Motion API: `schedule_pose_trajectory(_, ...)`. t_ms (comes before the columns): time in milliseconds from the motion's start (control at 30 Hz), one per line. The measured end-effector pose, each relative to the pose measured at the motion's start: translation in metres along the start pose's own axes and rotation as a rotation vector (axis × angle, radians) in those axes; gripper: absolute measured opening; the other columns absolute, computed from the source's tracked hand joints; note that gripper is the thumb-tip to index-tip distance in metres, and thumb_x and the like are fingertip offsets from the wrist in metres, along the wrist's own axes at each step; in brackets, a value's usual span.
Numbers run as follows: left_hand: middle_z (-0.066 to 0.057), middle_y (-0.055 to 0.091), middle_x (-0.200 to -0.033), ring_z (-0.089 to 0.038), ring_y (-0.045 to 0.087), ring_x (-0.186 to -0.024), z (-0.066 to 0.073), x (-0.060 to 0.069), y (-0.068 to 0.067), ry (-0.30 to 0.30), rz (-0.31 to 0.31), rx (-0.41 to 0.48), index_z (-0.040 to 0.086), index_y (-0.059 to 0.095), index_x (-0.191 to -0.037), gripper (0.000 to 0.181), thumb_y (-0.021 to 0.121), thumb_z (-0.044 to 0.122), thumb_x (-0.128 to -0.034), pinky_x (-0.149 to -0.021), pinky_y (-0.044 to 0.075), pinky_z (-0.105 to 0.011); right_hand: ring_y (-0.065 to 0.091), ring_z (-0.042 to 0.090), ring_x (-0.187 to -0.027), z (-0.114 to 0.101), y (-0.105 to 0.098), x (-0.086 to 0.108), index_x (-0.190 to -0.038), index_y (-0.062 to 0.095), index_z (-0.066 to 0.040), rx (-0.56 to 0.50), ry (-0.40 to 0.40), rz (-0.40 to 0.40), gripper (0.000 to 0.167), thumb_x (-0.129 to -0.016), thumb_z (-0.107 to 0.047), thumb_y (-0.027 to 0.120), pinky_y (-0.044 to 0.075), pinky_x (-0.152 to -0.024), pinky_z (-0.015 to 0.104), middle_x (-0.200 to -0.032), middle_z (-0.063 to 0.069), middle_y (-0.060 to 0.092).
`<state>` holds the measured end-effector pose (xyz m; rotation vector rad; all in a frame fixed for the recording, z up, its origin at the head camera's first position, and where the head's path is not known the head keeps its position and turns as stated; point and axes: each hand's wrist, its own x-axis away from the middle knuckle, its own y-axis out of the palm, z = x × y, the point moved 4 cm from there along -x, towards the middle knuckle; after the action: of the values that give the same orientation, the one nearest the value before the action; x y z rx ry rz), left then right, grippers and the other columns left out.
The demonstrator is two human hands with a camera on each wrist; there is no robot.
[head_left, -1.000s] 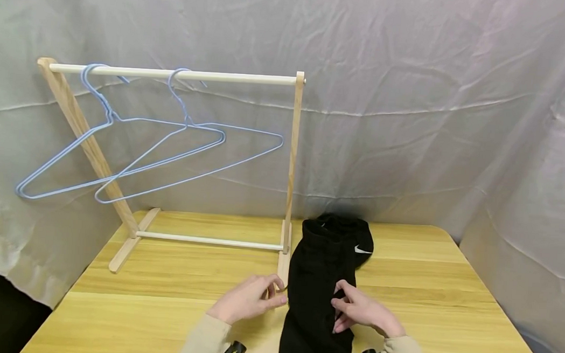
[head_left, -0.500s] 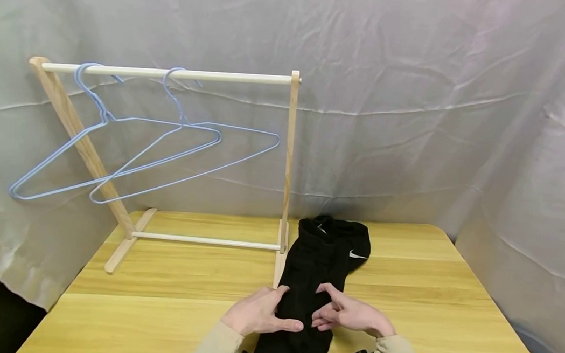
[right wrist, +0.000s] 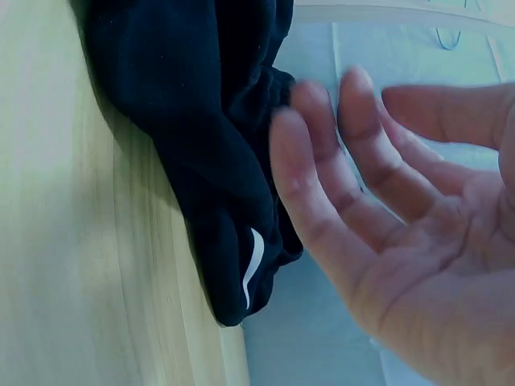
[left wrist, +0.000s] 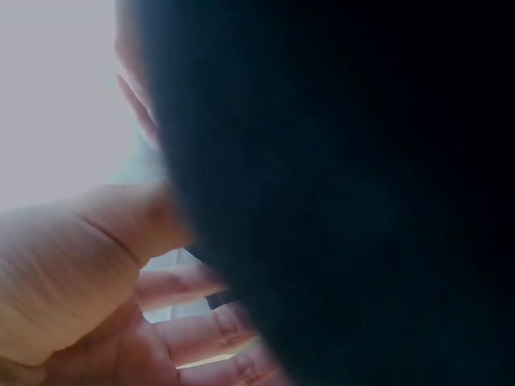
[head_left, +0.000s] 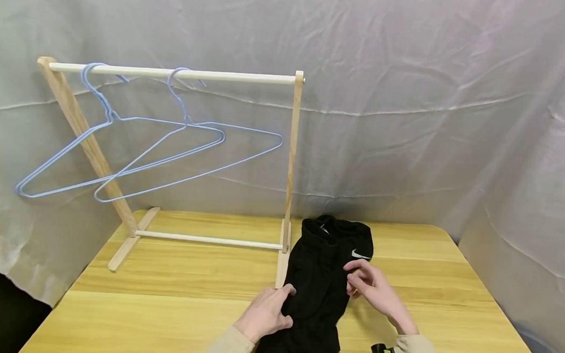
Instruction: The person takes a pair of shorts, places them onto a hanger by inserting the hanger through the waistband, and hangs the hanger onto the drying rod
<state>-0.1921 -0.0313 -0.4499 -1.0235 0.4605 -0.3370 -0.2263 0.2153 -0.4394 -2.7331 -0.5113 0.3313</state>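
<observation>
A black garment (head_left: 314, 292) with a small white swoosh lies lengthwise on the table, bunched at its far end; its exact kind is not plain. Along its left edge my left hand (head_left: 266, 313) touches the cloth, thumb and fingers spread apart. Blurred dark cloth (left wrist: 346, 185) fills much of the left wrist view and hides part of that hand's fingers. My right hand (head_left: 372, 290) hovers at the garment's right edge, below the swoosh (right wrist: 253, 265). Its fingers (right wrist: 310, 185) are loosely bent and hold nothing in the right wrist view.
On the left of the table (head_left: 198, 279) stands a wooden rack (head_left: 291, 166) with a white top rail (head_left: 240, 77). Several light-blue wire hangers (head_left: 190, 181) hang from it. The rack's right foot is beside the garment. Grey curtains (head_left: 412, 125) enclose the back and sides.
My left hand has come right onto the garment's edge. The garment's near part has shifted left. My right hand has drawn off the cloth, up and to the right.
</observation>
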Motion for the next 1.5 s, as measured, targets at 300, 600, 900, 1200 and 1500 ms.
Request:
schedule_pose_trajectory(300, -0.009, 0.076, -0.104, -0.026, 0.069, -0.097, -0.011, -0.002, -0.027, -0.089, 0.101, 0.114, 0.007, 0.074, -0.107, 0.03, 0.063, 0.006, -0.0788, -0.086, 0.055, -0.037, 0.065, 0.01, -0.074, 0.002, -0.011, 0.001, -0.115, 0.056, 0.011, 0.081, 0.07, 0.255, 0.02, -0.1, -0.002, 0.056, 0.058, -0.065, 0.032, -0.083, 0.015, 0.066)
schedule_pose_trajectory(600, -0.006, 0.072, -0.091, -0.029, 0.07, -0.082, -0.042, 0.017, -0.105, -0.225, 0.461, -0.026, 0.005, 0.076, -0.091, 0.027, 0.054, -0.006, -0.0793, -0.068, 0.053, -0.04, 0.063, 0.003, -0.078, -0.008, -0.017, 0.002, -0.113, 0.061, 0.007, 0.151, 0.066, 0.372, 0.018, -0.098, -0.003, 0.059, 0.057, -0.065, 0.027, -0.092, 0.013, 0.064)
schedule_pose_trajectory(900, -0.014, 0.063, -0.136, -0.045, 0.055, -0.126, -0.064, 0.034, -0.105, -0.368, 0.091, -0.118, 0.014, 0.065, -0.132, 0.04, 0.056, 0.005, -0.0936, -0.104, 0.039, -0.064, 0.062, 0.035, -0.109, -0.001, -0.002, -0.001, -0.111, 0.067, -0.004, 0.51, -0.013, 0.298, 0.019, -0.093, -0.007, 0.069, 0.051, -0.09, 0.047, -0.115, 0.018, 0.065)
schedule_pose_trajectory(1200, -0.017, 0.044, -0.155, -0.043, 0.044, -0.14, -0.025, 0.01, -0.047, -0.122, -0.186, -0.001, 0.022, 0.041, -0.154, 0.069, 0.072, 0.033, -0.0931, -0.11, 0.036, -0.064, 0.046, 0.057, -0.132, 0.01, 0.016, -0.003, -0.141, 0.054, -0.005, 0.578, 0.143, 0.15, 0.05, -0.099, -0.032, 0.062, 0.037, -0.106, 0.067, -0.141, 0.033, 0.052)
schedule_pose_trajectory(1500, -0.003, 0.065, -0.12, -0.028, 0.062, -0.101, -0.028, -0.002, -0.014, -0.105, -0.129, -0.189, 0.019, 0.053, -0.139, 0.057, 0.074, 0.01, -0.087, -0.074, 0.048, -0.041, 0.052, 0.05, -0.125, 0.016, 0.024, -0.004, -0.146, 0.045, 0.003, 0.586, 0.282, 0.072, 0.066, -0.099, -0.04, 0.062, 0.042, -0.106, 0.059, -0.132, 0.029, 0.06)
